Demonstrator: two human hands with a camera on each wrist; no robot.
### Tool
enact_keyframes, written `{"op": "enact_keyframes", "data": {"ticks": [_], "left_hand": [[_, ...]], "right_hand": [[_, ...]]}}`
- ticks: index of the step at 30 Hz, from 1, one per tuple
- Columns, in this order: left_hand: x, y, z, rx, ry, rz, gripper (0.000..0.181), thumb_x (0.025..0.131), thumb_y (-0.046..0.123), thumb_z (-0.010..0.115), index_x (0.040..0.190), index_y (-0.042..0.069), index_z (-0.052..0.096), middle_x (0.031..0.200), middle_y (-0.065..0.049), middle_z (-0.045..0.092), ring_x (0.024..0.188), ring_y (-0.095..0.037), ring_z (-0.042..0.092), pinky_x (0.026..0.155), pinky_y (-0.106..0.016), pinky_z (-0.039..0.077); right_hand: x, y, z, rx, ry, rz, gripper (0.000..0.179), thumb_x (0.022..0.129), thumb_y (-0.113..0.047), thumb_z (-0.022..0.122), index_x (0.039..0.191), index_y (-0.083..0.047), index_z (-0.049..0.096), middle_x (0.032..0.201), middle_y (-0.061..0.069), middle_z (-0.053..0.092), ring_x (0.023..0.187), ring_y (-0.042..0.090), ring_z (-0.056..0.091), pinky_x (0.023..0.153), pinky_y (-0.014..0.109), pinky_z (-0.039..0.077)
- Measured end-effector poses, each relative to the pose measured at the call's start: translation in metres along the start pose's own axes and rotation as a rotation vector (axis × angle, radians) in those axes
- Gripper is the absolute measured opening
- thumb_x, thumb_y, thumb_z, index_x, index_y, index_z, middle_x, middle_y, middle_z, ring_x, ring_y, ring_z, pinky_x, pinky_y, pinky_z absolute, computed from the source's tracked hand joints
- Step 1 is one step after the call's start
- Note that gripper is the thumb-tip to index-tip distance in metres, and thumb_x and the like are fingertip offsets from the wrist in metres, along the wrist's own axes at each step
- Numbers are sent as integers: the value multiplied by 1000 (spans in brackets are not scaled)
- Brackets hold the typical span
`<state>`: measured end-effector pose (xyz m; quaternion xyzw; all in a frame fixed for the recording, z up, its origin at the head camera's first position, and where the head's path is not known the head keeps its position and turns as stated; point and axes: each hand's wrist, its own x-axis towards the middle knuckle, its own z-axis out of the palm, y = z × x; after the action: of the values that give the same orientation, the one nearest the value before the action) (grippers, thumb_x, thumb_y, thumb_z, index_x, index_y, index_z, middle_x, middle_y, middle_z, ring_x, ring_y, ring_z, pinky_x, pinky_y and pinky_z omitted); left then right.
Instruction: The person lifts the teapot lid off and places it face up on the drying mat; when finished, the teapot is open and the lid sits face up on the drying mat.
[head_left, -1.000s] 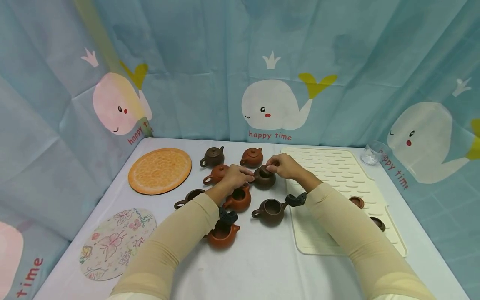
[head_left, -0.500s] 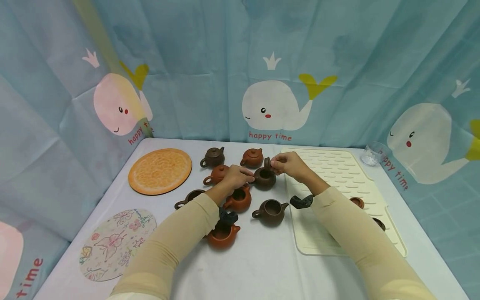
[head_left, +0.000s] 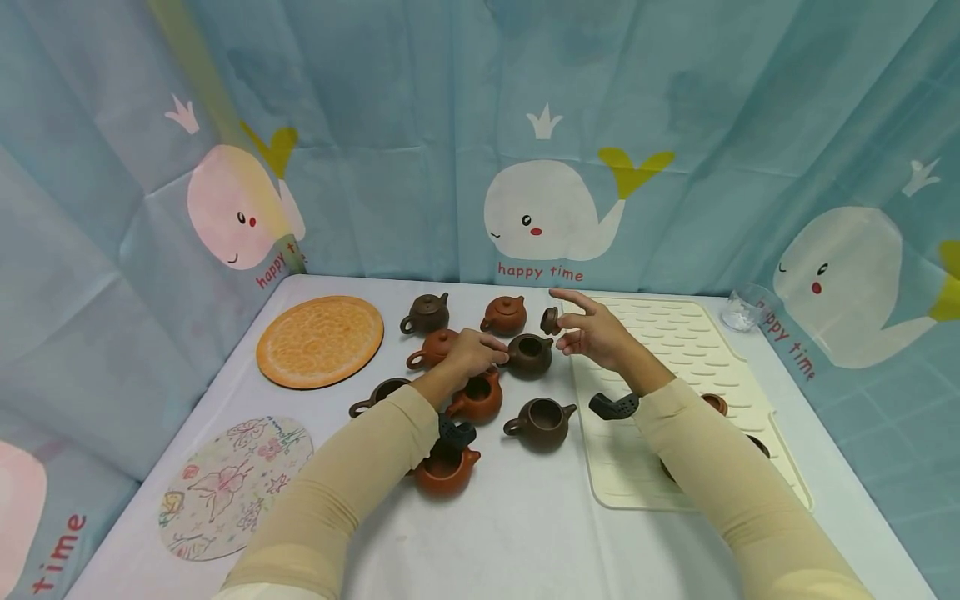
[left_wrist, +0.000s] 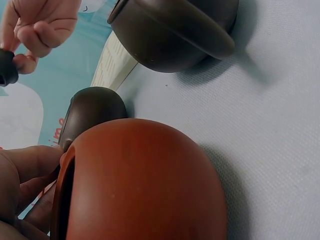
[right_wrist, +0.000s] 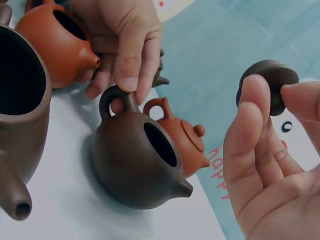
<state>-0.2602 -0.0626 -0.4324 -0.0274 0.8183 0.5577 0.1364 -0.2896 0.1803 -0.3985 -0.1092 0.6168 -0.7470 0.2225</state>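
In the head view my left hand (head_left: pixel 472 354) pinches the handle of a small dark brown teapot (head_left: pixel 528 365) standing on the white cloth. The right wrist view shows its round mouth uncovered, with a thumb and finger of the left hand (right_wrist: pixel 132 47) at the handle loop. Up and to the right of that teapot, my right hand (head_left: pixel 600 333) holds its dark brown lid (head_left: pixel 550 322) between thumb and fingers, turned on its side in the air. Under the left wrist sits a lidless orange-red teapot (left_wrist: pixel 145 180), close to the hand.
Lidded teapots, one brown (head_left: pixel 427 314) and one red (head_left: pixel 504 315), stand behind. A lidless brown teapot (head_left: pixel 543 427) and a red one (head_left: pixel 444 477) stand nearer. A cream drying mat (head_left: pixel 626 475) with loose lids (head_left: pixel 716 403) lies right; an orange round mat (head_left: pixel 320 342) lies left.
The right hand has lifted the lid off the dark brown teapot's mouth, tipped it on its side and carried it up to the right. The left hand stays at the handle.
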Motion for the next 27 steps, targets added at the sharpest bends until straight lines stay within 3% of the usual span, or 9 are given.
{"op": "enact_keyframes", "data": {"ticks": [6,12,16,22,27], "left_hand": [[0,-1,0,4,1,-4,11,86,8,73,96,8,76,93,-6,66,77,-20,60,66,-31,48],[1,-2,0,7,5,-1,11,86,8,73,97,8,76,94,-6,65,77,-20,60,66,-31,48],[1,-2,0,3,5,-5,11,85,7,73,96,8,76,92,-6,66,76,-20,60,65,-30,48],[1,-2,0,2,5,-10,11,85,7,74,95,8,76,91,-6,66,76,-20,60,64,-30,48],[1,-2,0,1,5,-10,10,85,7,73,95,8,76,91,-6,66,76,-19,60,63,-29,48]], "right_hand": [[-8,-2,-3,130,-90,-24,29,99,0,44,125,-7,55,82,14,58,57,21,61,55,31,52],[-12,-3,-5,185,-152,-66,12,100,-9,52,112,-8,52,84,13,59,60,22,63,56,32,52],[-15,-4,-8,182,-160,-66,18,97,-6,56,111,-9,46,90,15,61,67,24,65,62,33,53],[-21,-6,-15,164,-153,-94,37,93,8,50,129,-3,49,104,16,59,87,30,64,81,37,51],[-27,-9,-24,83,-112,-78,34,92,15,49,122,0,54,113,20,57,96,31,64,87,37,49]]}}
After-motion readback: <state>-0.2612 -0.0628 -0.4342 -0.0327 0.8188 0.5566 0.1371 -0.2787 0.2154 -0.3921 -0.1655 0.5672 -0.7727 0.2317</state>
